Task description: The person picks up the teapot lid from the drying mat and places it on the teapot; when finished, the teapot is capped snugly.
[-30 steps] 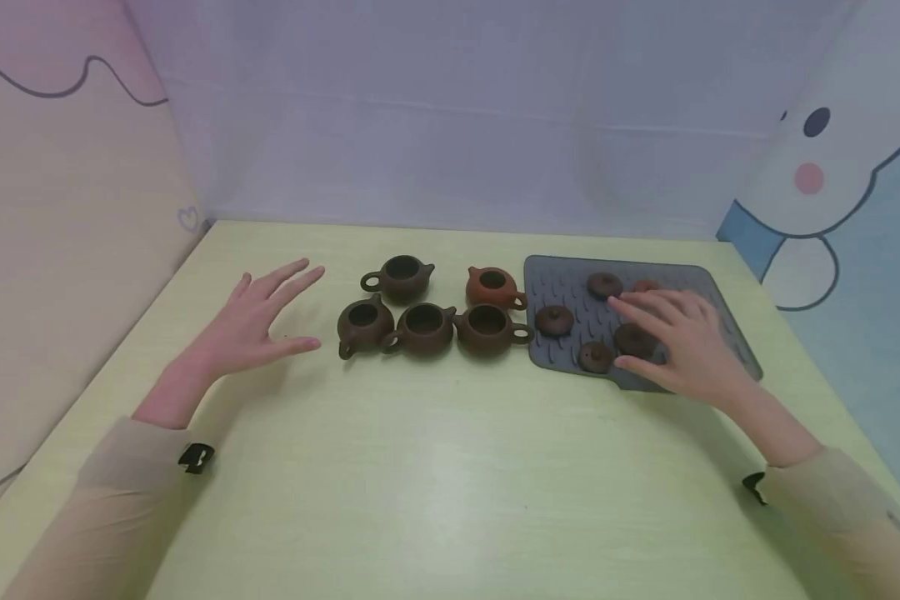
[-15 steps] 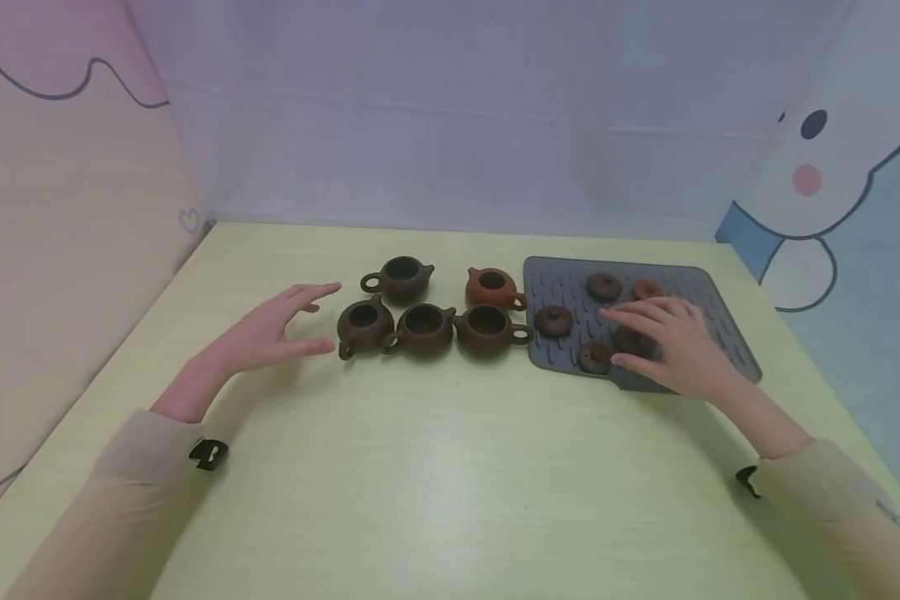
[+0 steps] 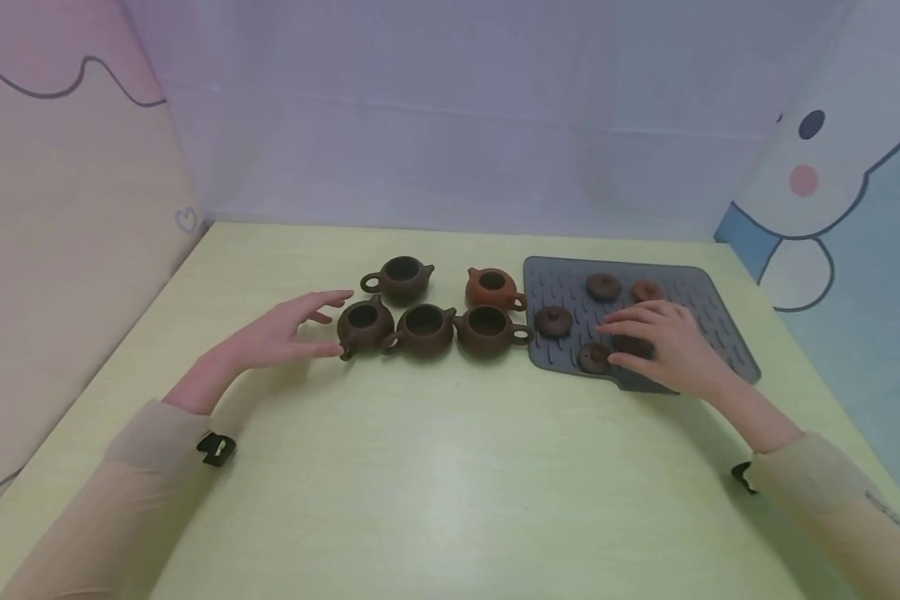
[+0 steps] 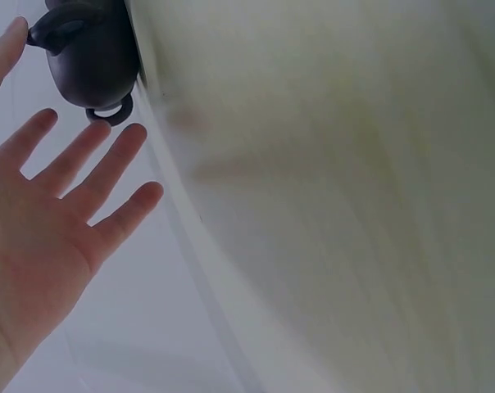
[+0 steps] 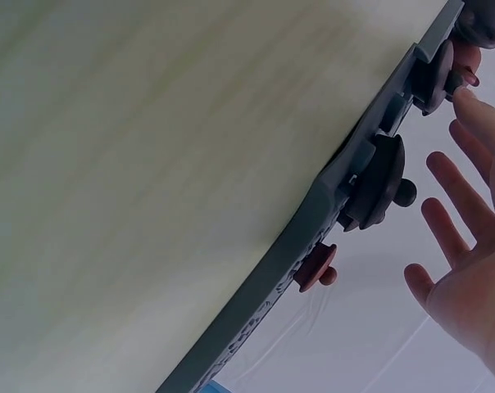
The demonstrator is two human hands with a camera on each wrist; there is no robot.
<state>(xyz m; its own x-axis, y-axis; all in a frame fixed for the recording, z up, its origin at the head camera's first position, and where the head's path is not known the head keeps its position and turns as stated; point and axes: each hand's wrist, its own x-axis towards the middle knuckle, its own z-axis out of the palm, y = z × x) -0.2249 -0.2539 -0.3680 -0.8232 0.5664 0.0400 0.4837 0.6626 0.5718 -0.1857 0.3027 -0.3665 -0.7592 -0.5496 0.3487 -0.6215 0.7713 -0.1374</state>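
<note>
My left hand (image 3: 277,337) is beside the leftmost dark brown lidless teapot (image 3: 367,329), fingers spread and straight. In the left wrist view the thumb tip is close to that teapot's handle (image 4: 61,29); contact is unclear. Over the grey ribbed mat (image 3: 570,275), my right hand (image 3: 671,350) hovers with spread fingers, partly hiding a dark lid (image 3: 633,345). Its thumb tip is near the knob of the small front lid (image 3: 593,358); in the right wrist view I cannot tell whether it touches. Neither hand holds anything.
Right of the leftmost teapot stand a back dark teapot (image 3: 405,289), two front dark teapots (image 3: 425,343) and a reddish teapot (image 3: 487,292), all lidless. The mat also bears dark lids (image 3: 553,322) and a reddish lid (image 3: 647,291). Curtains (image 3: 450,125) hang behind the table.
My left hand has moved right, up to the leftmost teapot. My right hand has shifted slightly left and lower over the mat, revealing more of the reddish lid. Teapots and lids have stayed put.
</note>
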